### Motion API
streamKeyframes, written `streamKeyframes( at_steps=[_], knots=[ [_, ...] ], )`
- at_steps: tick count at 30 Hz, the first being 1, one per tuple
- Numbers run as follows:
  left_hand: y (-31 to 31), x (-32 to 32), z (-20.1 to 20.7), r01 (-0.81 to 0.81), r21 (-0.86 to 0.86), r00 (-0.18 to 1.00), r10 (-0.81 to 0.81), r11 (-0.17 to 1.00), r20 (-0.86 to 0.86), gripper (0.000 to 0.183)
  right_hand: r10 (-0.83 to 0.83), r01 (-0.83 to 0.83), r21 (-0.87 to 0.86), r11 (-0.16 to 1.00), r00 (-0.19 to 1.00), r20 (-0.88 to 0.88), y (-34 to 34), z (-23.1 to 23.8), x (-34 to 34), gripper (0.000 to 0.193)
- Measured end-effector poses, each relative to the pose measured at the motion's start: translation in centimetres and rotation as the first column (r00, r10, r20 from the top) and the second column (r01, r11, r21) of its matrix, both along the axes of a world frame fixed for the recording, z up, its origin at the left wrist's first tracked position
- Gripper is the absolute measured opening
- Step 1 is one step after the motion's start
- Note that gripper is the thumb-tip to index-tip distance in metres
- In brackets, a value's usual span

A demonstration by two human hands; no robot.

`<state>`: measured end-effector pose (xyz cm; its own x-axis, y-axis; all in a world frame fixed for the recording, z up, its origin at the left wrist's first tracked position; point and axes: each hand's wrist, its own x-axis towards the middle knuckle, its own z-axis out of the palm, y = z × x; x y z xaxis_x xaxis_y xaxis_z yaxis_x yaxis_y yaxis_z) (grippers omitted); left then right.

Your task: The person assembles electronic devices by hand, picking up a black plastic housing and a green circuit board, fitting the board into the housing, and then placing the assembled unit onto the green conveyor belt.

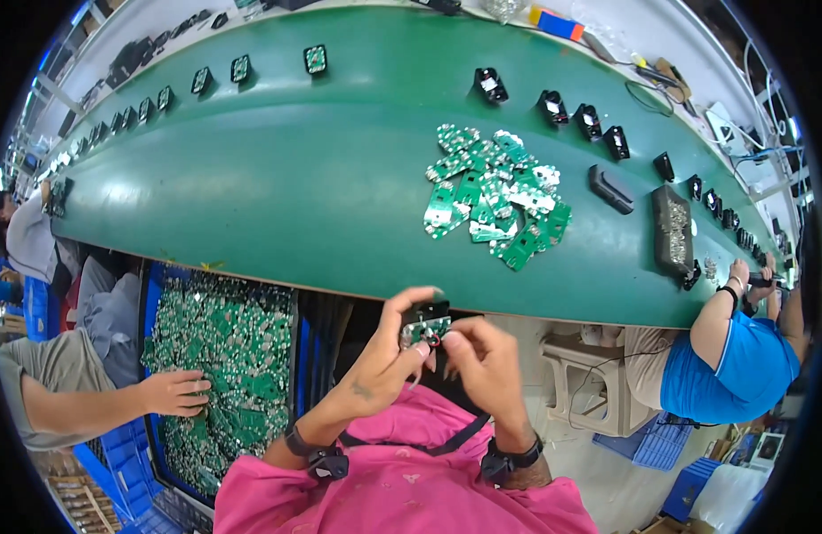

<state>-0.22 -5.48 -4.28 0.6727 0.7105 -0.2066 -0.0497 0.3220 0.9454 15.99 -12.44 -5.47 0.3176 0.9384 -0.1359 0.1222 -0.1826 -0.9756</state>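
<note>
Just in front of the table's near edge, my left hand (375, 369) is closed round a small green circuit board (418, 335) with a black housing (433, 311) behind it. My right hand (487, 363) pinches at the board's right end, beside a short bit of red wire (435, 339); its lower fingers are partly hidden. A loose pile of similar green circuit boards (469, 189) lies on the green table (251, 178) beyond my hands. Black housings (490, 85) stand in a row at the far right of the pile.
Housings with boards (316, 60) line the table's far left. A dark tray of small metal parts (660, 240) and a black block (611, 190) lie right. Lower left, a co-worker's hand (175, 393) rests in a board-filled crate (149, 311). Another person in blue (731, 374) sits right, near a stool (562, 356).
</note>
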Motion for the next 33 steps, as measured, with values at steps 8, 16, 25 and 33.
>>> streamKeyframes(
  at_steps=[8,16,25,33],
  knots=[
    [0.1,1.1,-0.7,-0.014,0.103,1.0,0.013,0.995,0.003,0.064,-0.003,0.083,0.179,0.98,0.913,-0.408,0.2,0.5,-0.6,0.01],
    [2.0,3.4,0.1,-0.008,0.437,0.996,0.045,0.899,-0.075,0.052,-0.025,0.153,0.193,0.969,0.842,-0.539,1.8,2.8,1.6,0.02],
    [5.4,6.7,2.6,-0.181,0.452,0.983,0.165,0.873,0.077,0.052,-0.006,0.005,0.114,0.993,1.0,0.008,4.1,6.4,3.9,0.019],
    [6.0,7.5,3.9,-0.154,0.577,0.977,0.212,0.802,-0.034,0.057,-0.123,0.084,0.202,0.976,0.974,0.189,6.9,7.6,4.7,0.02]
  ],
)
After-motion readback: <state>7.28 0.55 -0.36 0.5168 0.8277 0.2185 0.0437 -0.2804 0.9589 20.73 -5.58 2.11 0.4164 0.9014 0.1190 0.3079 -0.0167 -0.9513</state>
